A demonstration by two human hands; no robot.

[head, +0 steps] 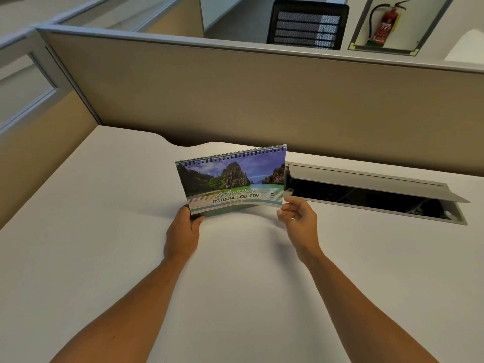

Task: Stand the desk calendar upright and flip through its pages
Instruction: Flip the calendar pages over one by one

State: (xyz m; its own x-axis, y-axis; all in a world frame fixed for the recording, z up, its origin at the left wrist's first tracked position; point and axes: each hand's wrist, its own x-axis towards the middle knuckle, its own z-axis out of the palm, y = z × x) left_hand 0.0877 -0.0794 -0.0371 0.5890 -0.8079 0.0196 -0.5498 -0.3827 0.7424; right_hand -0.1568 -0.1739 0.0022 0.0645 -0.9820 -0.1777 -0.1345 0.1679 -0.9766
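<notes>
A spiral-bound desk calendar (231,180) is held upright just above the white desk (104,231), its cover showing a sea-and-cliff photo with the words "Amazing Natural Scenery". The wire binding runs along its top edge. My left hand (182,231) grips the calendar's lower left corner, thumb on the front. My right hand (298,217) pinches the lower right corner of the cover with its fingertips. The cover's bottom edge bows slightly upward between my hands.
An open cable tray (366,195) with a raised grey lid is sunk into the desk just right of the calendar. A beige partition wall (262,95) closes the desk's far side. Beyond it stand a black mesh chair (307,24) and a red fire extinguisher (387,24).
</notes>
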